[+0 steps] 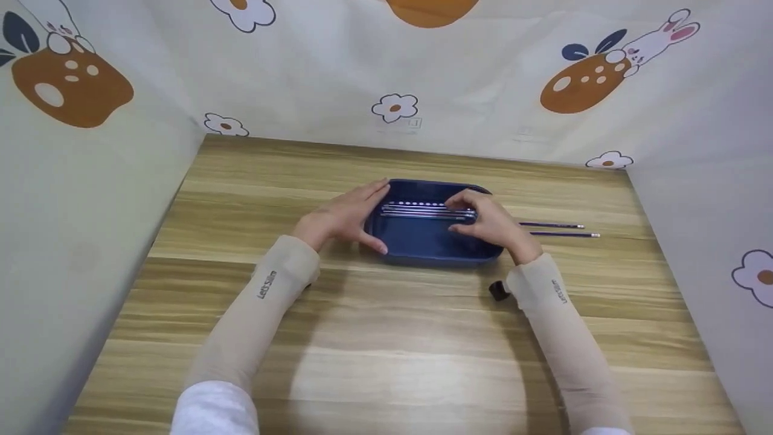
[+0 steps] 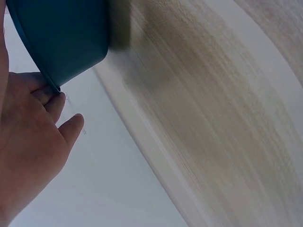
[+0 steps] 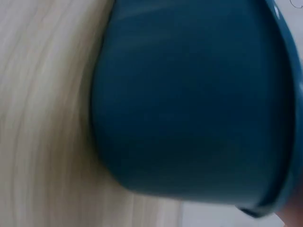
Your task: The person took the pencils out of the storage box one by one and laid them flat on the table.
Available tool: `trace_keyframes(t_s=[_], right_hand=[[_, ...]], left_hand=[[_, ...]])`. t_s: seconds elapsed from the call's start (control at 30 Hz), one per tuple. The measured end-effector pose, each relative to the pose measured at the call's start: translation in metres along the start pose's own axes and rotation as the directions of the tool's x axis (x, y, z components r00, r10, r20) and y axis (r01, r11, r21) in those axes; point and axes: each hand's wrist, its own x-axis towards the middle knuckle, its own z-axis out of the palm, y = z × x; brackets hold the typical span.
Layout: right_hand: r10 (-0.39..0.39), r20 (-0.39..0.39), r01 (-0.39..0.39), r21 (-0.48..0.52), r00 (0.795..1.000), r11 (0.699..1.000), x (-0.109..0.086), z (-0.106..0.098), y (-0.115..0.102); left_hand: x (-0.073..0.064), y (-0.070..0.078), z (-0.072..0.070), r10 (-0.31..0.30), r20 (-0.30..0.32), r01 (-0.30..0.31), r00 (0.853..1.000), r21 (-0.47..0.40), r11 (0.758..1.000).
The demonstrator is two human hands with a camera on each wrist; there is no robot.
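A dark blue plastic basket [image 1: 438, 244] sits on the table, with several pencils [image 1: 416, 211] lying side by side along its length. My left hand [image 1: 347, 217] holds the basket's left end, fingers at the back corner and thumb at the front. In the left wrist view, curled fingers [image 2: 56, 105] touch the rim. My right hand [image 1: 486, 220] reaches over the basket's right end, thumb and forefinger spread apart around the pencils' right ends. Only the outer wall of the basket [image 3: 189, 104] fills the right wrist view; most of that hand is hidden there.
Two more dark pencils [image 1: 564, 234] lie on the wood-grain table [image 1: 410, 350] to the right of the basket, their far parts hidden behind the right hand. Pale printed cloth walls [image 1: 326, 78] enclose the table at the back and both sides.
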Motion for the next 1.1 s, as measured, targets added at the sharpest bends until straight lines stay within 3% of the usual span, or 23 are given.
trace_keyframes(t_s=[0.17,0.53,0.8,1.1], right_hand=[[-0.013,-0.005,0.012,-0.055,1.000,0.998,0.009,0.008,-0.001],[0.061,0.026,-0.057,-0.136,0.998,0.989,0.025,0.031,0.001],[0.093,0.071,-0.071,-0.274,0.993,0.959,0.024,0.039,-0.006],[0.105,0.098,-0.064,-0.354,0.990,0.933,0.027,0.041,-0.011]], left_hand=[[0.001,0.001,-0.001,-0.005,0.000,0.005,1.000,-0.006,1.000],[0.001,-0.001,-0.001,-0.007,-0.003,0.007,1.000,-0.011,1.000],[-0.002,0.001,0.003,-0.003,-0.003,0.003,1.000,-0.016,1.000],[0.001,0.000,0.001,-0.017,-0.004,0.017,1.000,-0.027,0.999]])
